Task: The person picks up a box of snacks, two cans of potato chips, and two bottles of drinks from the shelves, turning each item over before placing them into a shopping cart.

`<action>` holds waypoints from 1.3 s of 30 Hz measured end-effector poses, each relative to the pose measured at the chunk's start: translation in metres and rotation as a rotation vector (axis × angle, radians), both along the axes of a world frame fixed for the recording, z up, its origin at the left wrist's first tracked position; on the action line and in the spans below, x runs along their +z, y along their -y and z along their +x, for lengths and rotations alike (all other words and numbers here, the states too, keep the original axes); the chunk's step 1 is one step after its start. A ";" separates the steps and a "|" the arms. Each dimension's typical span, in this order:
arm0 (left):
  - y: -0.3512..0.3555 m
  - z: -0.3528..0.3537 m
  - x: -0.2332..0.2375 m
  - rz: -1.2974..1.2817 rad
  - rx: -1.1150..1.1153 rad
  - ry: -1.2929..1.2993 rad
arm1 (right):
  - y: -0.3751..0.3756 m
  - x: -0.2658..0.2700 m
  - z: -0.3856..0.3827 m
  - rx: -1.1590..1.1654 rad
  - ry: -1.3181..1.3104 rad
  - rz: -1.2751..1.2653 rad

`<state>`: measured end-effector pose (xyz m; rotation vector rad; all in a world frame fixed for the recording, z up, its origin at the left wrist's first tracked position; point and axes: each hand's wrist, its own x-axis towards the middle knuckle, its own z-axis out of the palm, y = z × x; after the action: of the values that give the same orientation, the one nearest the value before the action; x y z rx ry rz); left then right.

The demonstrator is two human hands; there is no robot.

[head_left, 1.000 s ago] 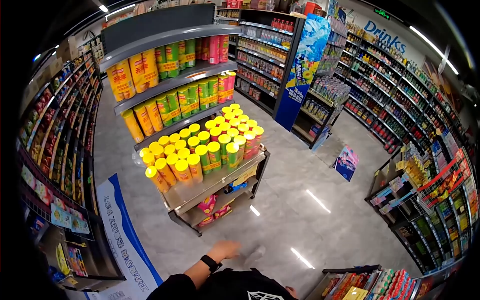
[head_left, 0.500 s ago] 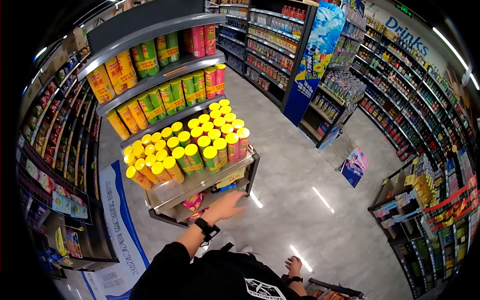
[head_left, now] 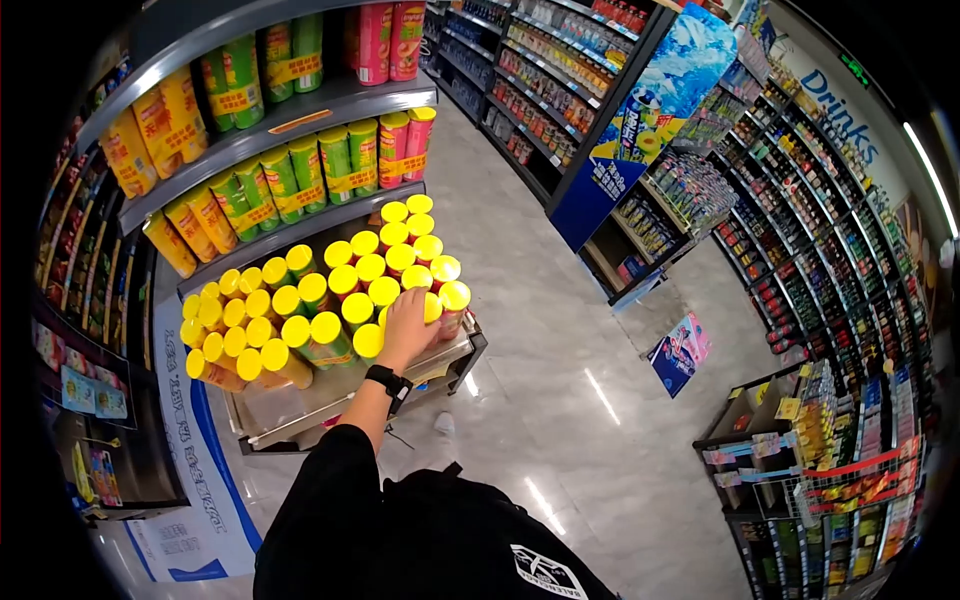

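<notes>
My left hand [head_left: 408,328], with a black watch at its wrist, reaches over the front right of a block of cans with yellow lids. Its fingers curve round the top of a yellow-lidded can [head_left: 432,308] near the corner. Beside it stands a pink can [head_left: 453,300]; green cans [head_left: 326,335] and orange cans [head_left: 285,362] fill the middle and left of the display table [head_left: 290,410]. How firmly the fingers hold the can is hard to see. My right hand is out of the picture.
Behind the block rises a shelf [head_left: 280,225] with green, orange and pink cans in pairs. A blue standing sign [head_left: 610,175] and drink shelves are beyond. A low shelf unit [head_left: 750,440] stands at the right, and a floor poster [head_left: 682,354] lies near the middle.
My left hand has moved from in front of the table up and onto the cans, its fingers now round a can top. My right hand has left the view. The view has shifted closer to the display.
</notes>
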<state>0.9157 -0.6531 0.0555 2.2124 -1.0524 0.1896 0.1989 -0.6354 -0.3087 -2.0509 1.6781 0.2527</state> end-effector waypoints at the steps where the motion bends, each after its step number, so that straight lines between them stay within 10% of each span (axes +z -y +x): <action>1: 0.005 0.006 0.004 0.047 -0.022 -0.096 | 0.022 0.014 0.014 0.025 -0.027 0.030; 5: 0.020 0.004 0.017 0.134 0.000 -0.135 | 0.076 0.048 0.062 0.097 -0.116 0.163; 7: 0.025 0.000 0.018 0.169 0.020 -0.071 | 0.118 0.054 0.104 -1.092 0.974 0.538; 12: 0.017 -0.004 0.005 0.127 -0.107 0.014 | 0.217 0.182 0.276 -0.755 0.868 0.345; 19: 0.026 -0.011 0.003 -0.008 -0.128 -0.011 | 0.285 0.272 0.483 0.480 0.696 0.199; 24: 0.031 -0.017 0.051 -0.126 -0.130 -0.165 | 0.262 0.353 0.593 0.736 0.801 0.368; 27: 0.033 -0.019 0.099 -0.336 -0.140 -0.243 | 0.260 0.394 0.618 0.751 0.922 0.930; 31: 0.041 -0.018 0.132 -0.599 0.206 -0.250 | 0.263 0.427 0.631 0.805 0.945 1.077; 34: 0.055 -0.009 0.129 -1.082 0.057 -0.935 | 0.260 0.443 0.637 0.432 1.185 1.128; 39: 0.078 -0.032 0.119 -0.720 -0.066 -0.977 | 0.268 0.470 0.637 0.212 1.315 1.014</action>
<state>0.8840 -0.7312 0.1747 1.3193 -0.3905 -0.4450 0.8363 -0.9031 0.1613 -1.0673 0.3363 -0.1626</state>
